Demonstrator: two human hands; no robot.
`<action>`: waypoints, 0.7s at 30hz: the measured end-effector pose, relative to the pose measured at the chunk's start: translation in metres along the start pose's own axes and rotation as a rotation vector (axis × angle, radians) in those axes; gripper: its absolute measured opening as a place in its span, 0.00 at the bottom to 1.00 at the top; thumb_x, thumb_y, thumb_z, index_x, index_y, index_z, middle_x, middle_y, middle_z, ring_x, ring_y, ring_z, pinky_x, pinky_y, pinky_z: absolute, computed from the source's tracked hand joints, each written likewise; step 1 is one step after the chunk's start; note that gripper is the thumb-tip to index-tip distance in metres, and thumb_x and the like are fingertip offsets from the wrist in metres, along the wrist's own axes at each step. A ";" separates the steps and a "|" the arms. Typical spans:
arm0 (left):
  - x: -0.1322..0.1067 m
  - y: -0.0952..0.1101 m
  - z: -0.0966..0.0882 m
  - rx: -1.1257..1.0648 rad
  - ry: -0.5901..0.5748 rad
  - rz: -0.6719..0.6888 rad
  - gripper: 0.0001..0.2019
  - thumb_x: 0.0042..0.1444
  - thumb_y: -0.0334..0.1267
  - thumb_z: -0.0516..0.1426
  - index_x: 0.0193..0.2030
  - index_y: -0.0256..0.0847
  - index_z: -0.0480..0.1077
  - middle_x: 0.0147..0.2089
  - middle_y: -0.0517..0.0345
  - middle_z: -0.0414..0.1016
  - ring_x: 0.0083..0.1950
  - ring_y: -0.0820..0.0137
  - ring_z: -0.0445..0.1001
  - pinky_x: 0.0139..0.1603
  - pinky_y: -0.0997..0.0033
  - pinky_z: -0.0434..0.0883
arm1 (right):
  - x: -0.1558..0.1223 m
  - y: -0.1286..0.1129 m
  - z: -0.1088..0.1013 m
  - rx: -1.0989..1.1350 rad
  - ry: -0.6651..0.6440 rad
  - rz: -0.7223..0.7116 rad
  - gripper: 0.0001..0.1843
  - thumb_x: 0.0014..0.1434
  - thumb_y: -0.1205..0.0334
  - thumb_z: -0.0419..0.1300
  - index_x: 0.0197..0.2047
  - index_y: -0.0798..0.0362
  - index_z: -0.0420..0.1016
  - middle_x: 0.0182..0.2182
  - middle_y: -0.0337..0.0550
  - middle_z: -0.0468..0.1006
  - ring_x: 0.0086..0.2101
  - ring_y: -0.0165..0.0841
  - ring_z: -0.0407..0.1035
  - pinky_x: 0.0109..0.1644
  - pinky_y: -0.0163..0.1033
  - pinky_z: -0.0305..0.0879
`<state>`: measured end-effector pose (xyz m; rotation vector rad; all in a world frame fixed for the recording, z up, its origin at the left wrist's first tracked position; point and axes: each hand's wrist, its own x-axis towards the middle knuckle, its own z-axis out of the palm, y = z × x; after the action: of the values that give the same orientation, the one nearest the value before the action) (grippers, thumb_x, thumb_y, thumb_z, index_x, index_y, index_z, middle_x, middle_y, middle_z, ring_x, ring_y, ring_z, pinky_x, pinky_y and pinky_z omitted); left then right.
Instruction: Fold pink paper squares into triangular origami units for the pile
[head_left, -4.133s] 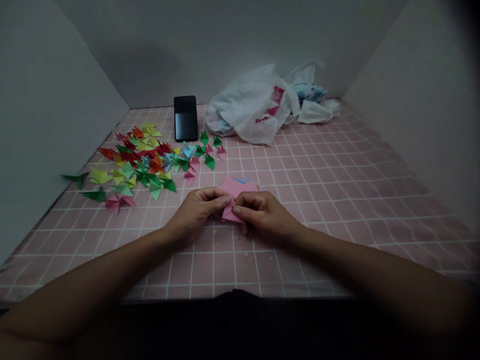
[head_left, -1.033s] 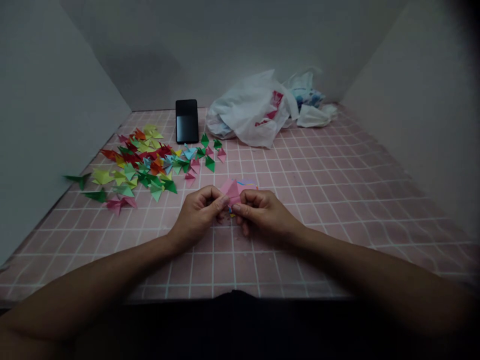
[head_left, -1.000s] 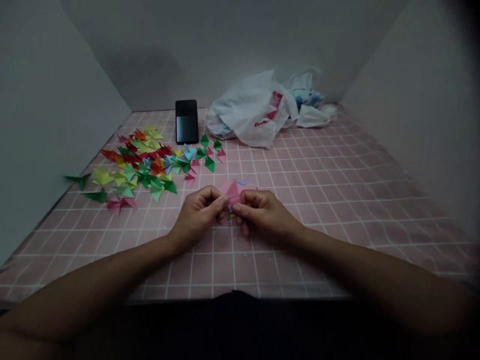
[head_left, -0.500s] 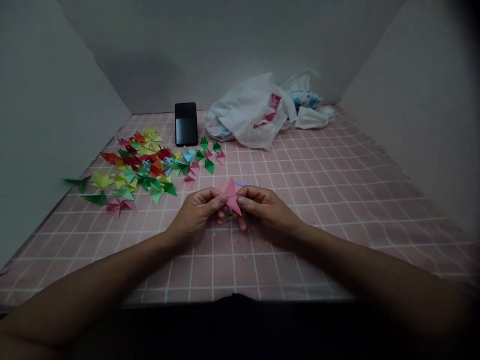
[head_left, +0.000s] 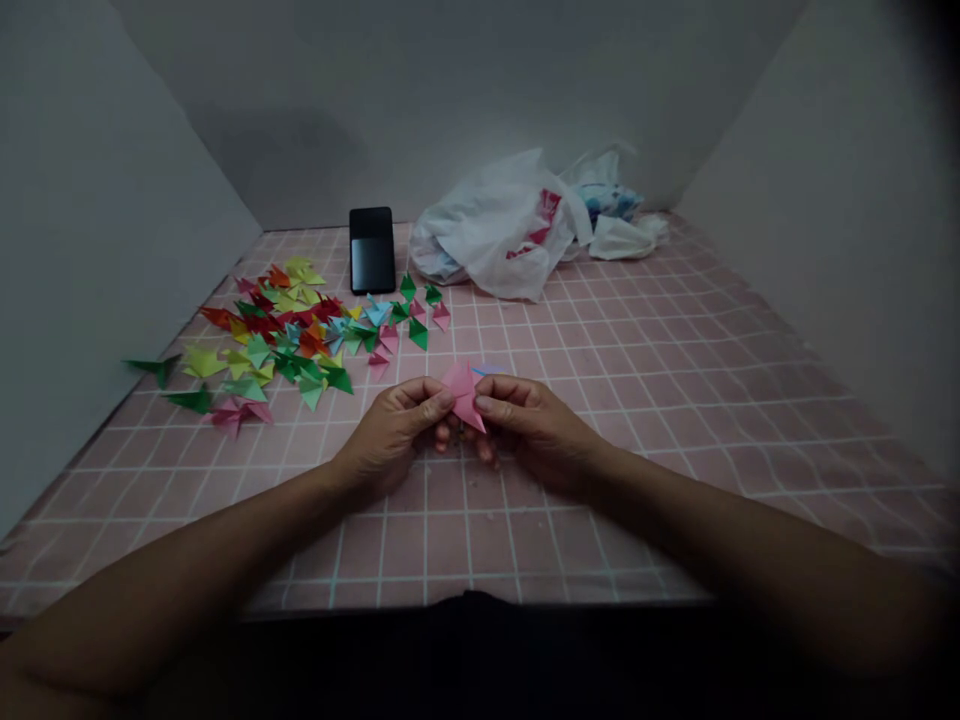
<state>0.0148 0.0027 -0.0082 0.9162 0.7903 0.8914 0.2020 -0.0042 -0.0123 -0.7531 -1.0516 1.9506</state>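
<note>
A smooth, plain wall fills the left side. Next to it, across the left-centre, spreads a loose scatter of folded paper pieces, crisp and sharp-pointed, in red, orange, yellow, pink, light blue and several greens. There are dozens, overlapping too much for an exact count; two dark green ones lie at its far left edge, one pink one at its lower edge.

Upper left of centre stands one black phone, a glossy, round-cornered slab. Below it, the left hand pinches, thumb on top, the left edge of one pink paper at the centre of the frame. That sheet is matt, creased and roughly kite-shaped, its points up and down. Just behind it shows a bit of lilac and blue paper (mostly hidden, so its sheets can't be counted).

Above, at upper centre, slumps one crinkled white plastic bag with red print. Below the bag, the right hand grips the pink sheet's right edge between thumb and curled fingers.

Upper right sit one blue-and-white package and one crumpled white piece, material unclear. Beneath everything runs one pink tablecloth, white-gridded, rippled at right.
</note>
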 end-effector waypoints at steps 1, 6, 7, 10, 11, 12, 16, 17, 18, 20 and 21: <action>0.000 0.000 0.000 0.022 0.002 0.012 0.15 0.54 0.45 0.68 0.30 0.36 0.72 0.22 0.65 0.71 0.23 0.80 0.66 0.26 0.81 0.64 | -0.001 0.000 0.000 -0.020 0.008 -0.008 0.14 0.58 0.54 0.68 0.33 0.54 0.70 0.25 0.36 0.76 0.21 0.25 0.68 0.24 0.30 0.65; -0.003 0.004 0.000 0.237 0.021 0.088 0.12 0.57 0.42 0.66 0.30 0.35 0.72 0.23 0.64 0.72 0.25 0.79 0.68 0.28 0.80 0.66 | -0.003 -0.003 0.003 -0.199 0.065 -0.034 0.10 0.58 0.57 0.66 0.35 0.53 0.71 0.25 0.36 0.75 0.22 0.26 0.67 0.27 0.32 0.63; -0.004 0.004 0.001 0.278 0.020 0.101 0.12 0.58 0.41 0.65 0.30 0.35 0.72 0.24 0.63 0.72 0.25 0.79 0.68 0.29 0.80 0.66 | -0.003 -0.003 0.004 -0.239 0.081 -0.044 0.10 0.57 0.57 0.65 0.34 0.53 0.71 0.25 0.36 0.75 0.22 0.25 0.67 0.27 0.32 0.62; -0.005 0.005 0.001 0.354 0.001 0.129 0.11 0.58 0.39 0.63 0.30 0.36 0.71 0.24 0.64 0.71 0.25 0.79 0.68 0.28 0.80 0.66 | -0.002 -0.004 0.006 -0.362 0.106 -0.092 0.10 0.57 0.58 0.64 0.31 0.53 0.69 0.25 0.35 0.72 0.23 0.26 0.65 0.27 0.33 0.61; -0.005 0.004 0.002 0.362 -0.005 0.137 0.10 0.58 0.39 0.63 0.30 0.36 0.71 0.24 0.64 0.71 0.25 0.79 0.68 0.28 0.79 0.66 | -0.002 -0.004 0.006 -0.407 0.114 -0.120 0.10 0.57 0.59 0.63 0.30 0.53 0.68 0.24 0.35 0.71 0.23 0.26 0.64 0.27 0.33 0.60; -0.005 0.003 0.002 0.360 -0.008 0.146 0.09 0.58 0.39 0.63 0.32 0.36 0.71 0.24 0.64 0.71 0.25 0.79 0.68 0.28 0.79 0.67 | -0.002 -0.003 0.006 -0.460 0.121 -0.155 0.09 0.58 0.60 0.62 0.29 0.53 0.68 0.24 0.35 0.70 0.23 0.26 0.64 0.27 0.33 0.59; -0.005 0.000 0.006 0.333 0.042 0.238 0.10 0.56 0.37 0.64 0.37 0.40 0.66 0.29 0.65 0.72 0.27 0.76 0.72 0.29 0.76 0.71 | -0.004 -0.001 0.006 -0.764 0.181 -0.370 0.06 0.58 0.66 0.58 0.29 0.54 0.69 0.24 0.36 0.69 0.26 0.27 0.62 0.30 0.34 0.58; -0.006 -0.001 0.007 0.350 0.054 0.268 0.11 0.56 0.37 0.64 0.37 0.40 0.65 0.29 0.65 0.72 0.27 0.76 0.72 0.30 0.76 0.72 | -0.005 0.000 0.006 -0.836 0.195 -0.422 0.05 0.57 0.68 0.57 0.29 0.54 0.69 0.24 0.36 0.70 0.26 0.27 0.62 0.30 0.34 0.57; -0.007 -0.002 0.008 0.380 0.059 0.294 0.10 0.56 0.37 0.63 0.36 0.40 0.64 0.30 0.64 0.71 0.28 0.76 0.72 0.30 0.76 0.72 | -0.006 0.001 0.006 -0.895 0.207 -0.466 0.05 0.57 0.69 0.56 0.29 0.54 0.69 0.24 0.36 0.70 0.26 0.27 0.62 0.31 0.34 0.57; -0.008 -0.003 0.009 0.466 0.065 0.329 0.08 0.58 0.36 0.62 0.36 0.40 0.66 0.31 0.63 0.72 0.29 0.76 0.73 0.32 0.76 0.72 | -0.007 0.003 0.007 -0.981 0.240 -0.527 0.04 0.57 0.69 0.56 0.30 0.54 0.69 0.24 0.36 0.70 0.25 0.27 0.62 0.30 0.34 0.55; -0.009 -0.004 0.009 0.513 0.064 0.340 0.07 0.58 0.37 0.62 0.38 0.39 0.67 0.32 0.61 0.73 0.31 0.76 0.73 0.33 0.76 0.73 | -0.007 0.004 0.007 -1.014 0.258 -0.547 0.04 0.57 0.69 0.56 0.30 0.54 0.69 0.24 0.36 0.71 0.24 0.27 0.62 0.30 0.34 0.55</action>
<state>0.0197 -0.0098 -0.0062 1.5115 0.9566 1.0360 0.1990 -0.0140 -0.0112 -1.0459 -1.8451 0.7560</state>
